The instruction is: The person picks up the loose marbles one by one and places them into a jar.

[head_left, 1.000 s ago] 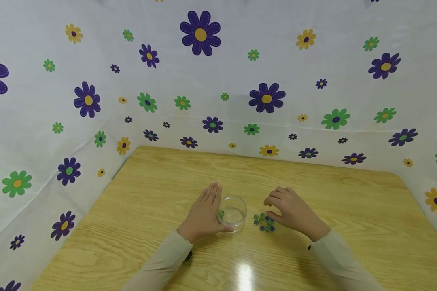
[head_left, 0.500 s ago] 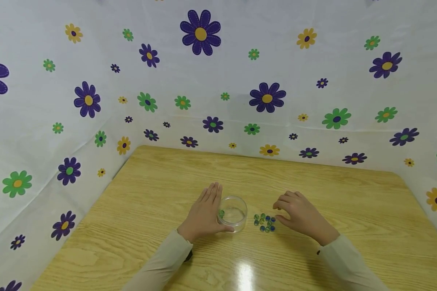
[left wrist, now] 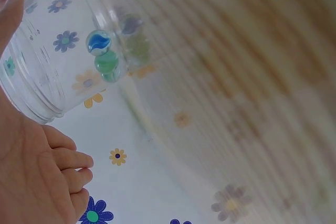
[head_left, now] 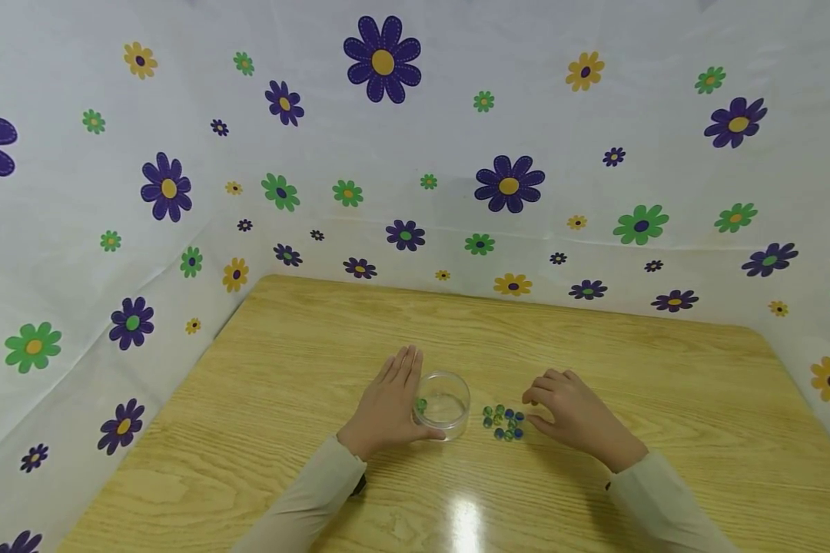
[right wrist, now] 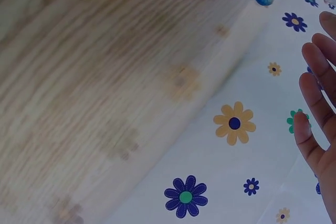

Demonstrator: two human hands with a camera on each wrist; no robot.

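A clear round jar [head_left: 444, 403] stands upright on the table, with a few marbles at its bottom. The left wrist view shows a blue-swirled marble [left wrist: 98, 43] and a green marble [left wrist: 106, 62] through its wall. My left hand [head_left: 386, 407] rests along the jar's left side, fingers straight, thumb across its front. Right of the jar lies a loose group of green, blue and yellowish marbles [head_left: 502, 422]. Beside that group, my right hand [head_left: 570, 415] hovers with loosely bent fingers and nothing visible in them. Part of the right hand is outside the right wrist view.
The wood-grain table [head_left: 304, 346] has rounded far corners. White flower-printed cloth [head_left: 443, 130] hangs behind it and along both sides. A bright light reflection lies on the table near the front.
My right hand has moved to the right, away from above the marbles, mostly in the first half second. My left hand and the jar stay in place.
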